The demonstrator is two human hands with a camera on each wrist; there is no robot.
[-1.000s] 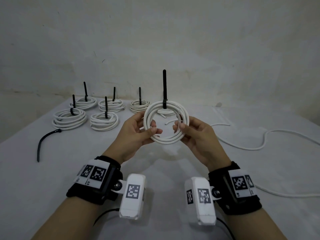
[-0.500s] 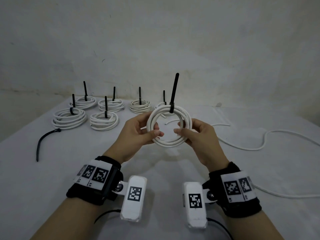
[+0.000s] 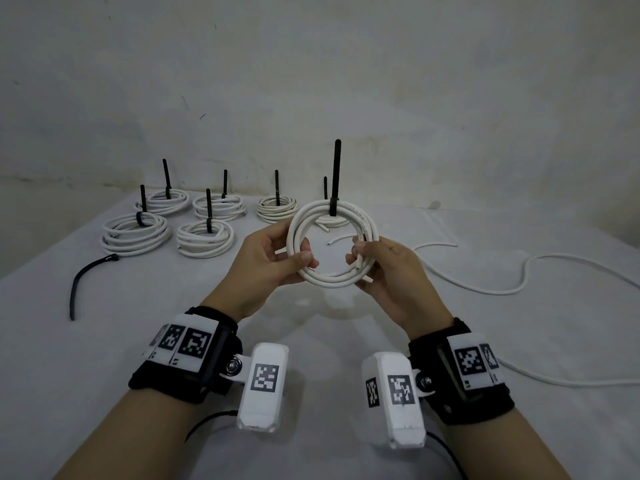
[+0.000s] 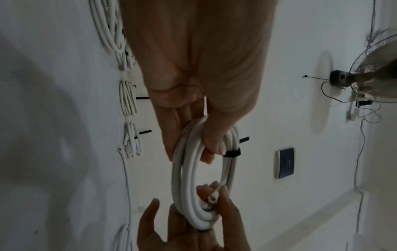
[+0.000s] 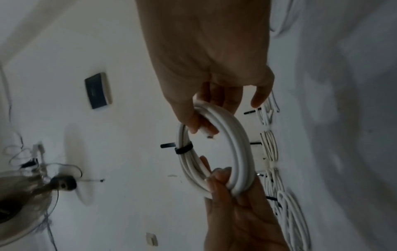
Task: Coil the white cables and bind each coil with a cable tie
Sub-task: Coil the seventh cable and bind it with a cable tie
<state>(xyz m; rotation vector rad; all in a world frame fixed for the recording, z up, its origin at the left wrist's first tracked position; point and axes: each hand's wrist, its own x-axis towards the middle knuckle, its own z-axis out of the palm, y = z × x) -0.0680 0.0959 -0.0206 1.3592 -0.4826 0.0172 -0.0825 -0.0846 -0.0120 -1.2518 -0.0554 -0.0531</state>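
I hold a white cable coil (image 3: pixel 329 280) upright in the air over the middle of the table. A black cable tie (image 3: pixel 336 174) binds its top, with the long tail pointing straight up. My left hand (image 3: pixel 299 252) pinches the coil's left side, thumb in front and fingers behind. My right hand (image 3: pixel 362 263) pinches the right side, where a cut cable end lies under the thumb. In the left wrist view the coil (image 4: pixel 187 169) runs from my left hand (image 4: pixel 210 149) down to my right hand (image 4: pixel 212 202). The right wrist view shows the tie (image 5: pixel 183 149) wrapped tight around the strands.
Several bound coils (image 3: pixel 204 237) with upright tie tails lie at the back left of the white table (image 3: pixel 104 341). A loose black tie (image 3: pixel 83 278) lies on the left. A loose white cable (image 3: pixel 519 285) snakes across the right side.
The coil shifted slightly right. Its tie tail leaned right half a second ago and stands upright again. Both hands kept their hold.
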